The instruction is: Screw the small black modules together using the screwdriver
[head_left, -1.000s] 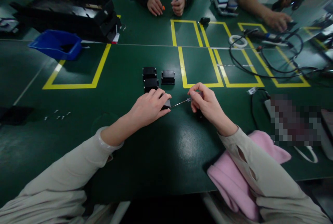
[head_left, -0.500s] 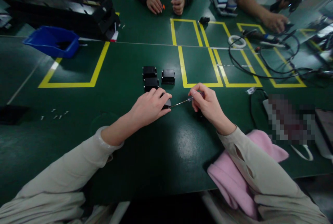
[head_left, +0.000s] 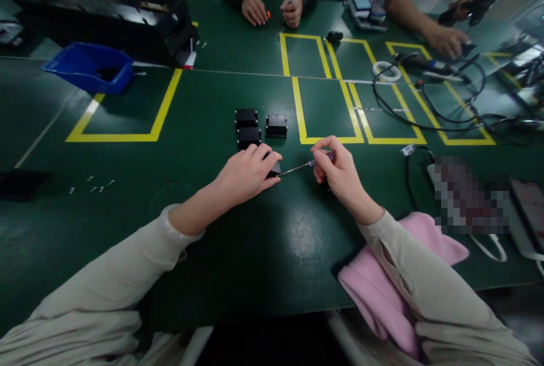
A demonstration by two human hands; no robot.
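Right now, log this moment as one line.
left hand: holding black box | right hand: holding screwdriver, tip at box's right end | nearby: three more boxes, loose screws, blue bin

2 long, pale beige sleeves (head_left: 106,275), loosely wrinkled; a slit (head_left: 388,256) near the right cuff (head_left: 374,226)

Small block (head_left: 274,169) is on table (head_left: 204,97), under fingers of L hand (head_left: 243,175). Screwdriver (head_left: 312,162) is btw. fingers of R hand (head_left: 339,170), its tip at R side of block. Just behind L fingers are two blocks (head_left: 247,132), one behind the other; another block (head_left: 276,126) is beside them, to R. Screws (head_left: 101,189) lie well to L of L fingers; bin (head_left: 96,71) is also L, farther behind, w/ trays (head_left: 168,34) behind it. Cloth (head_left: 369,286) lies before R fingers, to R, partly under R sleeve (head_left: 420,269).
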